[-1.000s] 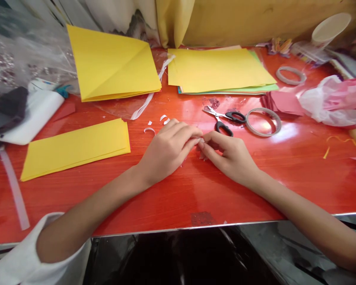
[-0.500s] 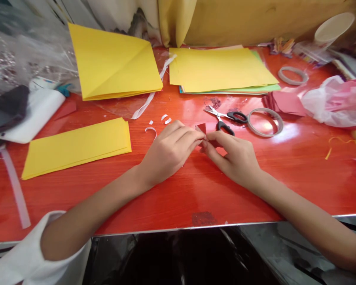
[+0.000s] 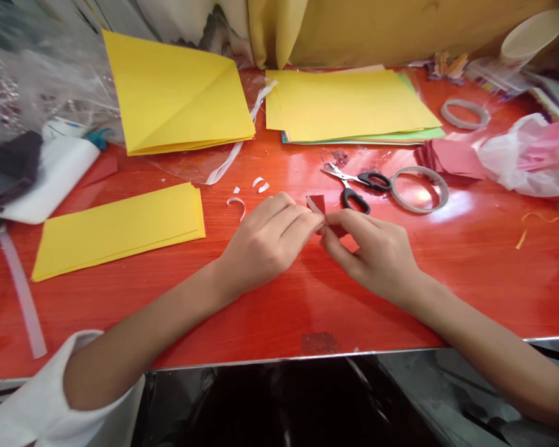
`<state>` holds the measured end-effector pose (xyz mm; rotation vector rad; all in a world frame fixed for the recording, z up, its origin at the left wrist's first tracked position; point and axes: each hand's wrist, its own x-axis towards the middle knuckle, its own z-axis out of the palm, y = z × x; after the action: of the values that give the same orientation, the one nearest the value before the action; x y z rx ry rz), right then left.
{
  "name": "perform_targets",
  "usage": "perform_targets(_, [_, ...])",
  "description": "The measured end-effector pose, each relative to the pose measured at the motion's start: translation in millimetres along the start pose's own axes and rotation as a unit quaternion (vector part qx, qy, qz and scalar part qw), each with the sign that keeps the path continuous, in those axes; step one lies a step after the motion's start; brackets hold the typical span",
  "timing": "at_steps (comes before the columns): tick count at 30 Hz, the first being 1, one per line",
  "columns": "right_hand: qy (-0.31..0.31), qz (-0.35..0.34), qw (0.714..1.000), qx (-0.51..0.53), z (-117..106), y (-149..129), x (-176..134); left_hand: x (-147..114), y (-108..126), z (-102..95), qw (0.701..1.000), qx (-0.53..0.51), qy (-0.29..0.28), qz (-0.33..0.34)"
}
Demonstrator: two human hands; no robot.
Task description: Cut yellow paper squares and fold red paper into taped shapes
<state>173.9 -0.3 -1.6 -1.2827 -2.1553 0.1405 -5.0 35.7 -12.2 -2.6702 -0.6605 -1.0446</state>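
Between my fingertips is a small piece of dark red paper (image 3: 317, 202), partly hidden by them; a pale strip shows along its upper left. My left hand (image 3: 274, 236) pinches it from the left, fingers pressed together. From the right, my right hand (image 3: 372, 248) grips it between thumb and forefinger, and the two hands' fingertips meet. Just beyond them lie open scissors (image 3: 351, 183) with black handles, and beside these a roll of tape (image 3: 419, 189). White paper scraps (image 3: 261, 184) and a curled strip (image 3: 236, 205) rest near my left hand.
Folded yellow paper (image 3: 121, 230) lies at left. Yellow sheets (image 3: 181, 99) and a coloured stack (image 3: 349, 105) stand behind. At right are dark red paper pieces (image 3: 449, 158), a plastic bag (image 3: 517, 155) and another tape roll (image 3: 466, 114). The red table (image 3: 261, 323) has a metal front edge.
The red paper has tilted slightly between my fingers, and its pale strip shows more plainly. Both hands keep their pinch in nearly the same place; the view has shifted a little.
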Motion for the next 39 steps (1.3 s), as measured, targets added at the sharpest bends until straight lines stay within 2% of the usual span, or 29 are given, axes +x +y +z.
perform_targets(9, [0.010,-0.017,1.000,-0.020,-1.0,-1.8,0.1,2.7,0.0,-2.8,1.000,0.021,-0.003,0.014])
perform_targets(15, [0.027,-0.035,0.997,-0.060,-1.0,-5.0,-2.4,3.8,-0.8,-4.2,0.996,0.062,0.006,0.056])
perform_targets(24, [0.019,-0.051,0.995,-0.080,0.2,-5.6,-3.4,4.2,1.0,-6.3,0.990,0.103,0.000,0.096])
perform_targets(31, [0.032,-0.053,0.994,-0.088,-0.9,-6.2,-3.4,1.7,2.0,-2.8,0.990,0.107,0.008,0.093])
perform_targets(39, [-0.003,-0.031,0.999,-0.032,-3.2,-4.5,-1.9,2.7,0.5,-2.6,0.997,0.043,-0.004,0.069])
